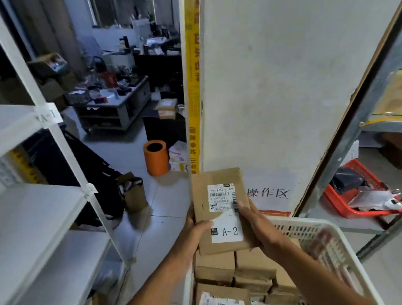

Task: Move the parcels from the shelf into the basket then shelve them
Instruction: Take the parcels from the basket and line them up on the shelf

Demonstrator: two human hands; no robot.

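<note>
Brown parcel [220,210] labelled A-2, held upright above white basket [340,244], left hand [194,230] and right hand [261,228] with fingers clamped on its side edges, more parcels [237,281] stacked in basket, white shelf [26,210] at left, red basket [355,197] at right.

held parcel [220,210] "A-2", wall sign [269,192] "操作区"

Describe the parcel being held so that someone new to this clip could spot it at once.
Start at the white basket at the bottom right, packed with brown parcels. Just above them, the left hand and right hand hold one flat brown parcel upright. Unlike the others, it is lifted clear, its A-2 label facing the camera upright.
</note>
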